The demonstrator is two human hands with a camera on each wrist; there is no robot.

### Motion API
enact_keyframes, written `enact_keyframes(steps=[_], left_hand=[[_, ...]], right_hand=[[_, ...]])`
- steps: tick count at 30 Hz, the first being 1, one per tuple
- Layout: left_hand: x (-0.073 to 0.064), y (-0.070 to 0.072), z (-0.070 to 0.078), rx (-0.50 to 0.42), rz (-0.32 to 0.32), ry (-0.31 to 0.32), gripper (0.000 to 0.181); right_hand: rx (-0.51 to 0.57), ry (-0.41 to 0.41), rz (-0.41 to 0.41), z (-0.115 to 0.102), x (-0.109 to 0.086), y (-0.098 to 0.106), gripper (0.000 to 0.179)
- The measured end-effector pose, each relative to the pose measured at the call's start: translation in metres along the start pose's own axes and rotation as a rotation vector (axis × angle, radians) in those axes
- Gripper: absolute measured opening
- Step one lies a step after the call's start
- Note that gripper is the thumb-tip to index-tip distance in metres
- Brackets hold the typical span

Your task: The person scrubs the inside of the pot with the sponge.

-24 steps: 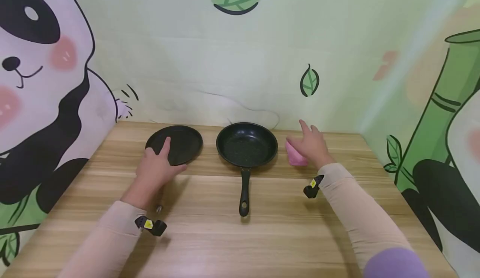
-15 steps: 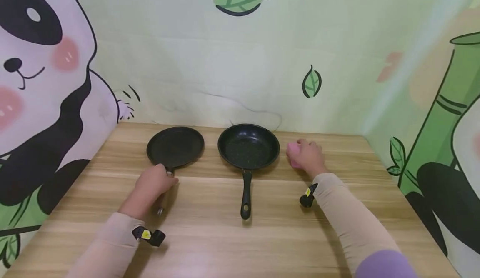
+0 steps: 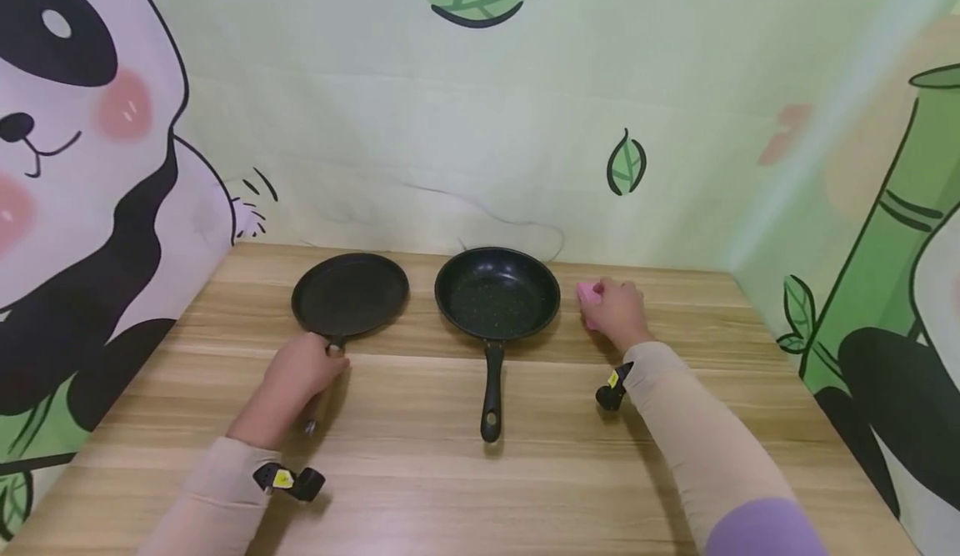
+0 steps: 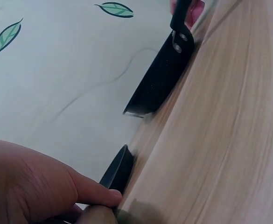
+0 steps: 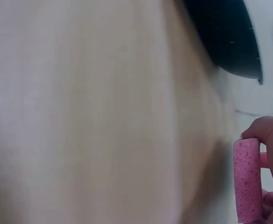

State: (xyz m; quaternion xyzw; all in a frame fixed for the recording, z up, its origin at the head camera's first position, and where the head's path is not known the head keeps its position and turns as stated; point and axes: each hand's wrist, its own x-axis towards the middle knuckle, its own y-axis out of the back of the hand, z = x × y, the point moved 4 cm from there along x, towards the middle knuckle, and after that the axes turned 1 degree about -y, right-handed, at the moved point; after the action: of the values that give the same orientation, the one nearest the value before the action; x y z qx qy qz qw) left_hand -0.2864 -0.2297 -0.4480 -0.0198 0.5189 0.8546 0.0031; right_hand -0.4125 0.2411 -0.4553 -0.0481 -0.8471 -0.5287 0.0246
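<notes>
My left hand (image 3: 300, 368) grips the handle of a flat black crepe pan (image 3: 350, 293), just below its round plate; the handle's metal-tipped end shows behind the hand. In the left wrist view the thumb lies along the handle beside the pan's low rim (image 4: 120, 172). At the right, my right hand (image 3: 621, 310) pinches a pink sponge (image 3: 588, 293). The right wrist view shows the sponge (image 5: 248, 182) edge-on, thumb and fingertips at its sides, partly cut off by the frame. Whether it touches the table is unclear.
A deeper black frying pan (image 3: 497, 293) sits between the two hands, its handle (image 3: 491, 393) pointing toward me. The wooden table (image 3: 465, 498) ends at the back against a wall covering (image 3: 360, 122) printed with pandas and leaves.
My left hand has drawn back from over the crepe pan and taken hold of its handle. My right hand has come down onto the sponge and grasped it.
</notes>
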Motion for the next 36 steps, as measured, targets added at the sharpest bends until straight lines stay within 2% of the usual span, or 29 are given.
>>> enact_keyframes(steps=[4, 8, 15, 18, 25, 32, 36], left_hand=[[-0.001, 0.003, -0.003, 0.009, -0.011, 0.002, 0.025], [-0.003, 0.008, -0.004, 0.031, -0.022, -0.006, 0.023], [-0.005, 0.016, -0.017, 0.050, -0.056, 0.037, 0.024], [-0.005, 0.018, -0.021, 0.064, -0.054, 0.052, 0.023], [-0.002, 0.018, -0.028, 0.084, -0.044, 0.074, 0.018], [0.000, 0.023, -0.035, 0.110, -0.043, 0.083, 0.016], [0.002, 0.025, -0.041, 0.131, -0.041, 0.074, 0.017]], right_hand=[[0.012, 0.054, 0.048, -0.017, 0.009, 0.018, 0.048], [0.022, 0.101, 0.061, -0.048, 0.017, 0.033, 0.049], [0.041, 0.153, 0.026, -0.106, 0.028, 0.032, 0.048], [0.033, 0.207, 0.016, -0.130, 0.028, 0.029, 0.046], [-0.035, 0.399, 0.013, -0.176, 0.027, 0.006, 0.042], [-0.077, 0.502, -0.084, -0.219, 0.014, -0.032, 0.041], [-0.126, 0.589, -0.125, -0.244, 0.003, -0.051, 0.039]])
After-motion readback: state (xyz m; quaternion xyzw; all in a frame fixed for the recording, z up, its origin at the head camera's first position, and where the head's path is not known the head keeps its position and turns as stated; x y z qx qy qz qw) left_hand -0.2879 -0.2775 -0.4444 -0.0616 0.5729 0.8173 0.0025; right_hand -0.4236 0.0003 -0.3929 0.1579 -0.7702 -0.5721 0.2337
